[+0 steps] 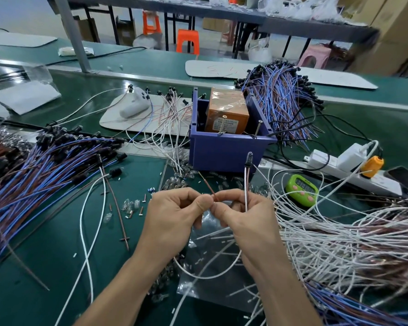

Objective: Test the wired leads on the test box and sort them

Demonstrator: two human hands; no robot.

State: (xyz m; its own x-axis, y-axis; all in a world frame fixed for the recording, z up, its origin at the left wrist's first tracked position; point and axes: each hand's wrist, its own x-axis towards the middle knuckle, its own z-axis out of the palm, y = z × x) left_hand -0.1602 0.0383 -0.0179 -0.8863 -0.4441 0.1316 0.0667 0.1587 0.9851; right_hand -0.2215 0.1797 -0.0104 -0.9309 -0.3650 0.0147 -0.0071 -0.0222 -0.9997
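Right, both your hands are mid-bench, low over the green mat [45, 243]. Your left hand [174, 212] pinches a brown wire end [209, 187] between thumb and forefinger. Your right hand [247, 215] grips the lead [246, 184], held upright with its black cap on top, white tail looping down under your wrists. Can't tell if the brown end belongs to that same lead.

The test box [229, 111], orange, sits inside a blue bin [224, 151] at 12 o'clock, just beyond your fingers.

- Bench: blue-and-brown leads [33, 165] are heaped at 9 o'clock, with a second heap [278, 95] at 1 o'clock behind the bin. White leads [339, 231] are piled at 3 to 4 o'clock. A clear bag [212, 269] lies under your hands, and loose glass bulbs [127, 205] are near at 9 o'clock. A green timer [302, 187] and a power strip [339, 165] are at 2 o'clock.
- Room: orange stools [187, 41] stand at 12 o'clock beyond the bench and a pink stool [315, 56] at 1 o'clock. Cartons [398, 31] are far out at 2 o'clock, and a grey shelf [292, 24] runs across the top.
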